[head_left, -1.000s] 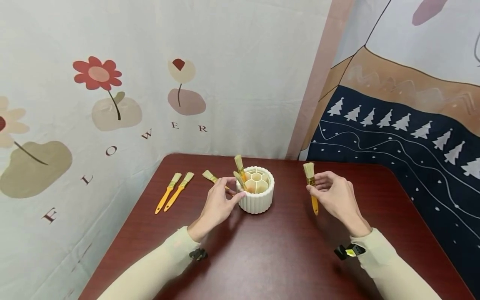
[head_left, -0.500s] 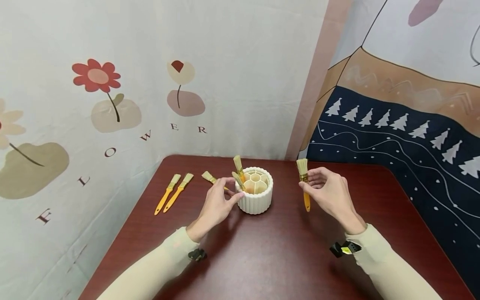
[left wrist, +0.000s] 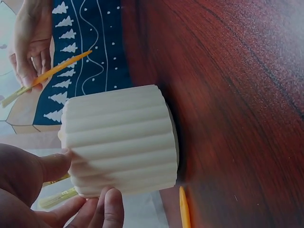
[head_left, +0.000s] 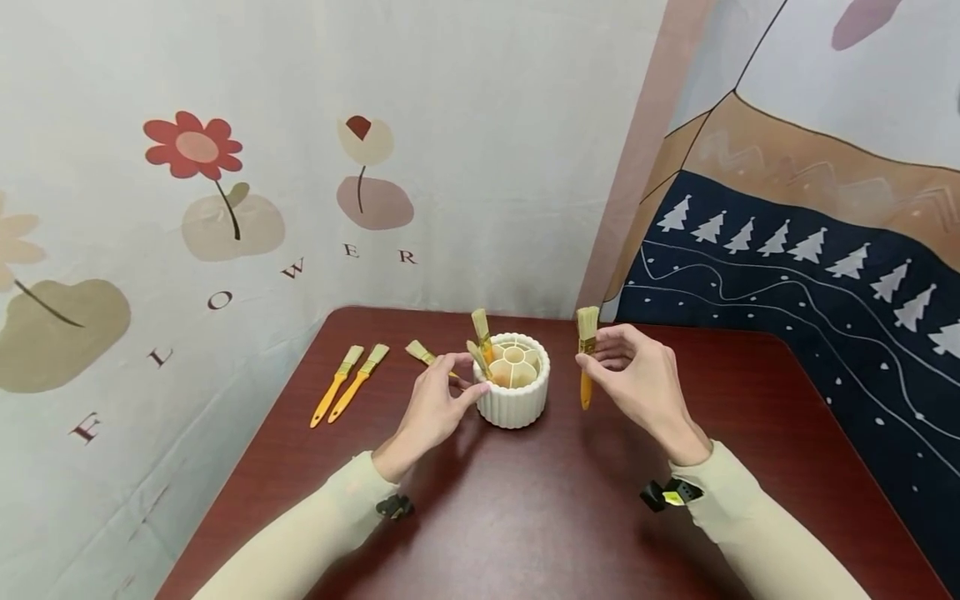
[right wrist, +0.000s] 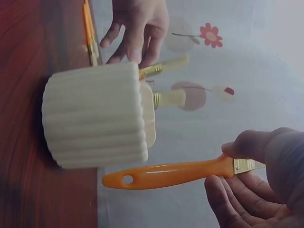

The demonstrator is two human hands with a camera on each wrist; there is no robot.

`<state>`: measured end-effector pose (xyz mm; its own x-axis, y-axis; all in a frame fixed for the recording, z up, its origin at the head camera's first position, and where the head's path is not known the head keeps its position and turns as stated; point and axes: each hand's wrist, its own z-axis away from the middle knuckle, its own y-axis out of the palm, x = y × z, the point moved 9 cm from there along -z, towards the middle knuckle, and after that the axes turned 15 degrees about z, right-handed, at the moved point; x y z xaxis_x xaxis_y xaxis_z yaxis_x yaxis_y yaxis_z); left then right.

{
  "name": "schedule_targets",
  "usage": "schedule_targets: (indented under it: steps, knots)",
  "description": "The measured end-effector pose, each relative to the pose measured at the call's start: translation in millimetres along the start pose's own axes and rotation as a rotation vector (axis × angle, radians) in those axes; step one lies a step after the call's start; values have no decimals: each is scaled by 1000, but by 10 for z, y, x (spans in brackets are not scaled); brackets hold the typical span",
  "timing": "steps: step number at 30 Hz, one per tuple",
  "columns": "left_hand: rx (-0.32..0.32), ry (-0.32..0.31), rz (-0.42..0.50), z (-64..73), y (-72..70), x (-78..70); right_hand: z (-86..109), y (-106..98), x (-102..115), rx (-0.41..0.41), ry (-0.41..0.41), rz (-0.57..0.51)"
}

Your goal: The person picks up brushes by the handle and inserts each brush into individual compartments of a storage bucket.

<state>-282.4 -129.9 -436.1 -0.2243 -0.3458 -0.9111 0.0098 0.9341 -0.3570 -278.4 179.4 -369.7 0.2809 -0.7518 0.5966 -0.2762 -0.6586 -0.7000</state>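
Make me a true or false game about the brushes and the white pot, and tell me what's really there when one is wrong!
1. The right hand is holding a brush with its bristles up. True.
2. The white pot has tipped over. False: the white pot stands upright on the table.
3. Two leaning brushes poke out of the pot. True.
4. The left hand is holding up a brush too. False: the left hand is on the side of the pot.
5. Two other brushes lie side by side on the table, left of the left hand. True.
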Motion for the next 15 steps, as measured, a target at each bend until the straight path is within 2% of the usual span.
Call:
schedule_targets:
  steps: [4, 15]
  knots:
    - [-5, 30, 11, -9, -5, -5, -10, 38, 92, -18, -25, -37]
    - [-29, -4, 35, -10, -24, 42, -48, 106, 321, -49, -75, -102]
